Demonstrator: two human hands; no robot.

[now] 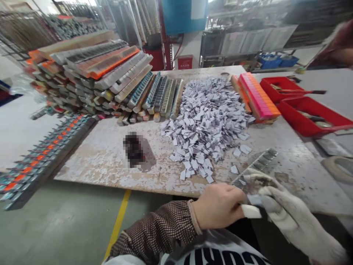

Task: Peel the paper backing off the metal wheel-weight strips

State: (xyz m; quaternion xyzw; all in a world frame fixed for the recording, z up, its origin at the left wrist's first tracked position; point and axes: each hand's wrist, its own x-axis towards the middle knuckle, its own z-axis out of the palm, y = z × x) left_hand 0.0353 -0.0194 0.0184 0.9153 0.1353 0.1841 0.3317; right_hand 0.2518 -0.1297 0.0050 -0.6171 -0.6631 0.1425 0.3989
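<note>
Workshop desk [110, 158], paper slips [206, 117] heaped beyond both grips.
Left grip [217, 206] pinches white slip [250, 211]; gloved right grip [286, 213] clasps metal strip [260, 163].

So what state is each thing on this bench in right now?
Left hand: bare, fingers pinching a white slip.
Right hand: gloved, gripping a metal strip.
Strip: tilted, far end over the table.
Pile: loose slips, heaped and spread.
Racks: stacked in leaning layers.
Trays: open, tools inside.
</note>
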